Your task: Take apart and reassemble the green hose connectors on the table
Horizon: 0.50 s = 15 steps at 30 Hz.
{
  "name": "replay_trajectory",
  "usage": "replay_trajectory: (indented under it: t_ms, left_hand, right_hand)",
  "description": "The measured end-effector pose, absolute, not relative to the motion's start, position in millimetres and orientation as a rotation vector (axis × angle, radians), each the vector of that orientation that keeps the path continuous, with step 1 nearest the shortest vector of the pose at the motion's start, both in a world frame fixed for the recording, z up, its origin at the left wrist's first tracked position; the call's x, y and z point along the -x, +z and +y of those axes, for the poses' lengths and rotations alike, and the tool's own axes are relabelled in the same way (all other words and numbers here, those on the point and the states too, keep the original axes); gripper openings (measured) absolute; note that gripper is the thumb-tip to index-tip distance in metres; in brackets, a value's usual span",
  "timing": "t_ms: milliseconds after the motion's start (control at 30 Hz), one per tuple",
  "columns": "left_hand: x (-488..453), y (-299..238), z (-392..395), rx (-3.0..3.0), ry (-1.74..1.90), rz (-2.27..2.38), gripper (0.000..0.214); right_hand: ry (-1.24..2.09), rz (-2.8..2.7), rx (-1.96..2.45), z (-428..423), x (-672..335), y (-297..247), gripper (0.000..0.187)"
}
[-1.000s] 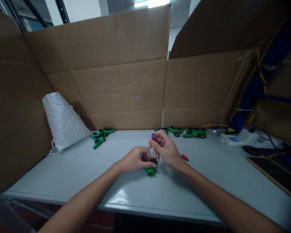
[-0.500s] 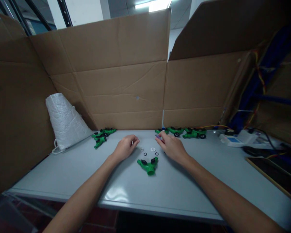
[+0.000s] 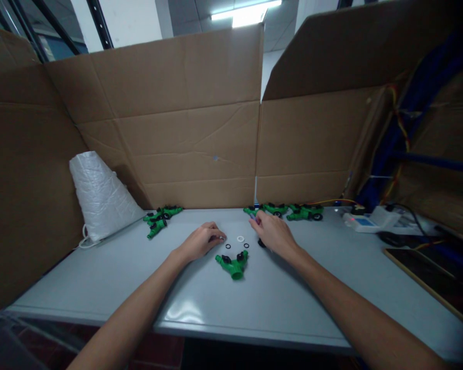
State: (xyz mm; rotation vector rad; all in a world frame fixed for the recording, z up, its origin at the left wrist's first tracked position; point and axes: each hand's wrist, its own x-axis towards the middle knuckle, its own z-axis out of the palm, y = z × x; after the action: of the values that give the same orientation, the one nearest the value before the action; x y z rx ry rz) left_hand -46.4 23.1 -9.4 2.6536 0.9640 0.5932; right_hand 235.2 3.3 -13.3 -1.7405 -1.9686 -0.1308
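Note:
My left hand (image 3: 204, 240) rests on the table with its fingertips pinched on a small white ring (image 3: 222, 238), mostly hidden by the fingers. Closed around a small purple, pen-like tool (image 3: 252, 217) is my right hand (image 3: 272, 230); most of the tool is out of sight. A black part (image 3: 261, 243) peeks out under that hand. Between the hands lie a white ring (image 3: 241, 239), a black O-ring (image 3: 228, 246) and another black O-ring (image 3: 246, 245). Just in front of them sits a green Y-shaped hose connector (image 3: 234, 266) with two black valve levers.
More green connectors lie at the back left (image 3: 157, 221) and back right (image 3: 304, 211). A white foam-wrapped bundle (image 3: 102, 200) leans at the left. Cardboard walls (image 3: 193, 139) enclose the table (image 3: 278, 308). At the right are a power strip (image 3: 374, 221) and a dark board (image 3: 428, 277).
My left hand has moved slightly right and down and closed on the white ring. The right hand stays nearly in place with the purple tool. The view has shifted a little.

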Motion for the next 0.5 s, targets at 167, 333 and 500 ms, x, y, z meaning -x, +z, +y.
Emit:
replay_trajectory:
  t_ms: [167, 333, 500]
  left_hand:
    - [46.2, -11.3, 24.5, -2.577, 0.665, 1.052, 0.008]
    - [46.3, -9.5, 23.3, -2.588, 0.723, 1.076, 0.008]
    - [44.5, -6.5, 21.7, -2.6, 0.767, 1.099, 0.018]
  right_hand:
    - [-0.039, -1.737, 1.721, 9.1, -240.6, -12.5, 0.031]
    - [-0.039, -1.622, 1.639, 10.3, -245.6, -8.1, 0.033]
    - [-0.03, -1.666, 1.602, 8.5, -243.5, -8.5, 0.032]
